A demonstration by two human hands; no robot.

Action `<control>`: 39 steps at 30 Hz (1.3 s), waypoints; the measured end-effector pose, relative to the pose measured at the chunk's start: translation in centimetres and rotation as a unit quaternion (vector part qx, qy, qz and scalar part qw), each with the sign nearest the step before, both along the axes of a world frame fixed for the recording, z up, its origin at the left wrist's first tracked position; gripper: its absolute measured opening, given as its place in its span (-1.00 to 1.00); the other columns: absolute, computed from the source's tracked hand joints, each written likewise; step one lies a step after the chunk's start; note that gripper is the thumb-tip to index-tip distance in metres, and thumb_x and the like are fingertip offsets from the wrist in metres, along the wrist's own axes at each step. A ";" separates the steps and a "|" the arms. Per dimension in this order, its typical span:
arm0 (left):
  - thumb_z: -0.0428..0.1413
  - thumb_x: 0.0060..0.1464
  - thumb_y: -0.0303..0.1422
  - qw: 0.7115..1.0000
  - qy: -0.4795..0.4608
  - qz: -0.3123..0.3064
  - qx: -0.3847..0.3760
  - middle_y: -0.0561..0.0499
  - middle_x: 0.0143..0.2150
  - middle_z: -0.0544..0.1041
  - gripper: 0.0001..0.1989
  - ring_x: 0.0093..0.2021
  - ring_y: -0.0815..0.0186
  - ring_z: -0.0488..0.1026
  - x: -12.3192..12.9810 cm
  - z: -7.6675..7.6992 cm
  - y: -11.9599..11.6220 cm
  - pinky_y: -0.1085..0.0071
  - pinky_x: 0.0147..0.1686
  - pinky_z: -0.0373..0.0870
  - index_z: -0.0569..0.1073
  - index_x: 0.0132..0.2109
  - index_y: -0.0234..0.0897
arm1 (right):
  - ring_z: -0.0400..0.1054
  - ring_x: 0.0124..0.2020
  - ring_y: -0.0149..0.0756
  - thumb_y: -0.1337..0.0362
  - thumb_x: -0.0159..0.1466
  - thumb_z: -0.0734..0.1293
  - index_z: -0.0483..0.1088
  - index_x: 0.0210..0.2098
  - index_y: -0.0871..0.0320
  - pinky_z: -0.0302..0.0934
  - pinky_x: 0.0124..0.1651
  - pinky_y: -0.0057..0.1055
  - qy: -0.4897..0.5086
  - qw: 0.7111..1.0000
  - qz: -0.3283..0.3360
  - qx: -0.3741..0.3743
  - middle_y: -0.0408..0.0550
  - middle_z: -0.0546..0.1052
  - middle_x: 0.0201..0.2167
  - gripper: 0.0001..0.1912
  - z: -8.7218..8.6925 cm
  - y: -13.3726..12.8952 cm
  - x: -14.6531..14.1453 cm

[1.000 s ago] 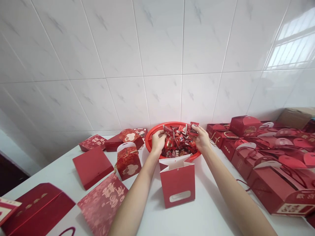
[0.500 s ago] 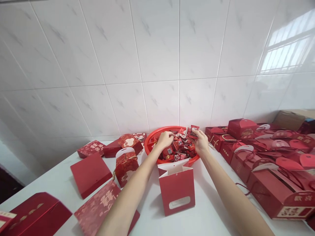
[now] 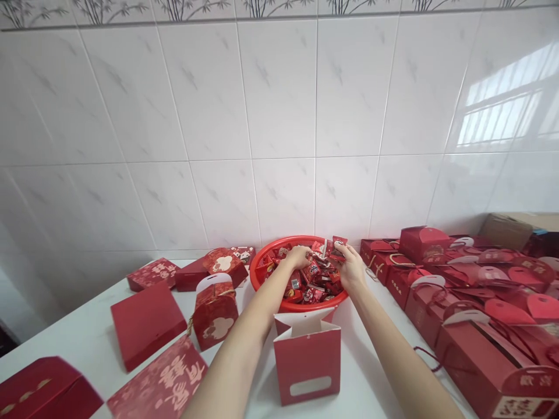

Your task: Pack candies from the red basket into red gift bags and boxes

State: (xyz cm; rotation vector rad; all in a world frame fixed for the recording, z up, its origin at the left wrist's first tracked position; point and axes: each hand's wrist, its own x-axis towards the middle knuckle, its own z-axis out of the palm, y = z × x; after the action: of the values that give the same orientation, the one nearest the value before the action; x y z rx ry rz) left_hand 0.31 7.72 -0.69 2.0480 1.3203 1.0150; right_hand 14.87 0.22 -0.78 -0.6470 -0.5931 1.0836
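Observation:
A red plastic basket [image 3: 257,273] full of red-wrapped candies [image 3: 315,291] stands against the tiled wall. My left hand [image 3: 299,256] reaches into it, fingers curled down among the candies; whatever they pinch is hidden. At the basket's right side, my right hand [image 3: 351,266] is closed on a small red candy packet [image 3: 339,241], held up over the rim. Between my forearms, in front of the basket, an upright red paper box [image 3: 308,364] has its white-lined top open and a pale window low on its front.
Several red gift boxes [image 3: 146,323] lie scattered on the white table [image 3: 98,311] at left, with a small handled box [image 3: 215,311] nearer. Rows of red boxes [image 3: 480,355] fill the right side. Behind them sits a brown carton [image 3: 509,230].
The camera view has tilted up slightly, so the table sits lower in the picture. Both hands stay at the basket, the right still holding the candy packet.

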 end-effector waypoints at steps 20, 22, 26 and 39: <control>0.39 -0.35 -0.35 0.937 -0.334 -0.066 -0.080 -0.06 -0.25 0.62 -0.60 -0.21 0.26 0.52 -4.9 3.0 -10.3 0.33 -0.07 0.45 0.60 -0.24 -0.34 | 0.37 -0.54 -0.43 0.23 -0.26 0.58 0.38 -0.57 0.12 0.36 -0.51 -0.52 0.005 1.000 -0.005 -0.001 -0.25 0.48 -0.57 -0.66 -0.3 0.4 0.1; 0.38 -0.32 -0.34 0.944 -0.318 -0.062 -0.067 -0.05 -0.27 0.63 -0.66 -0.22 0.25 0.53 -5.7 4.4 -12.0 0.33 -0.07 0.45 0.61 -0.28 -0.32 | 0.37 -0.54 -0.44 0.23 -0.27 0.58 0.37 -0.58 0.13 0.36 -0.51 -0.53 0.003 1.000 -0.006 -0.001 -0.26 0.48 -0.57 -0.64 -0.2 0.3 0.1; 0.34 -0.21 -0.31 0.966 -0.233 -0.097 -0.051 -0.08 -0.33 0.64 -0.79 -0.29 0.21 0.55 -7.5 7.1 -15.8 0.33 -0.21 0.50 0.64 -0.35 -0.29 | 0.36 -0.54 -0.45 0.23 -0.26 0.58 0.35 -0.58 0.13 0.36 -0.50 -0.52 -0.003 1.000 -0.005 -0.005 -0.27 0.46 -0.59 -0.64 0.0 0.1 0.1; 0.18 -0.06 -0.47 0.996 0.022 -0.087 -0.012 0.02 -0.26 0.66 -0.73 -0.28 0.18 0.56 -7.4 8.2 -20.7 0.42 -0.36 0.39 0.69 -0.21 -0.18 | 0.39 -0.48 -0.42 0.24 -0.15 0.56 0.39 -0.54 0.14 0.39 -0.38 -0.46 -0.078 0.995 0.033 0.059 -0.22 0.48 -0.55 -0.71 5.0 -4.1 0.0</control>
State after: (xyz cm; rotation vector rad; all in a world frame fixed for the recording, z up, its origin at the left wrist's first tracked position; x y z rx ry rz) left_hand -7.08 -13.01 7.47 2.1354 1.1456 0.8767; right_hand 14.91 -3.84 4.17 -0.6166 -0.8123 1.0570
